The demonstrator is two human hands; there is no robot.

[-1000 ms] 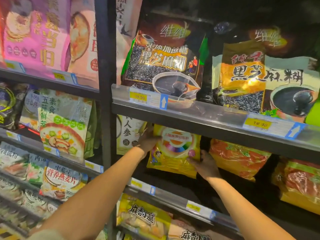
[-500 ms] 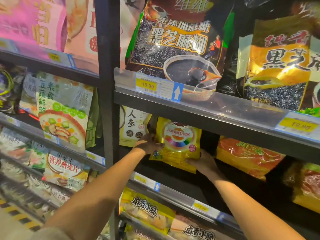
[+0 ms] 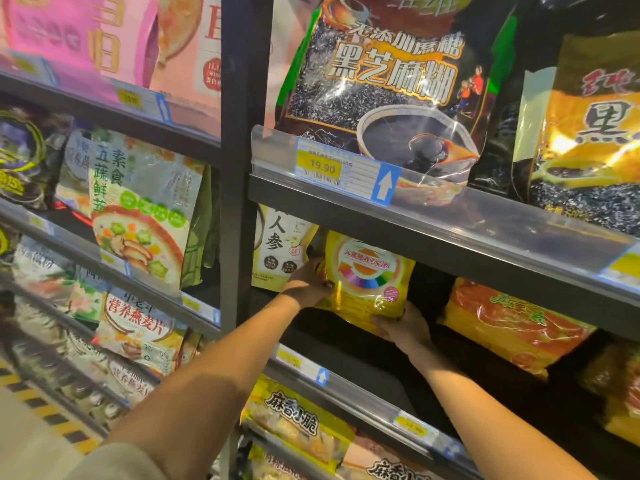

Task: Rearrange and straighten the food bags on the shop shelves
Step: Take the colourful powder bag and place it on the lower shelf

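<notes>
Main worry: the bag is slick foil and I've only got it at two spots. My left hand is curled round its left edge about halfway up. My right hand is cupped under the lower right corner, gripping it, with the fingers mostly tucked behind where I can't see them. If either one lets go before the base sits flat on the shelf, I reckon it flops forward over the front edge. I can't tell if the base is touching down yet.

Second risk: its top is right up under the upper shelf, so lifting it any higher would crumple it. The left hand is also wedged between this bag and the ginseng bag, so sliding left could knock that one crooked.

The bag itself is yellow and glossy, with a colour wheel in the middle and a small pink round mark low on the right. It's near the shelf's left end, set back from the front edge and a touch crooked. The orange bag sits well apart to the right, with a dark gap between.
</notes>
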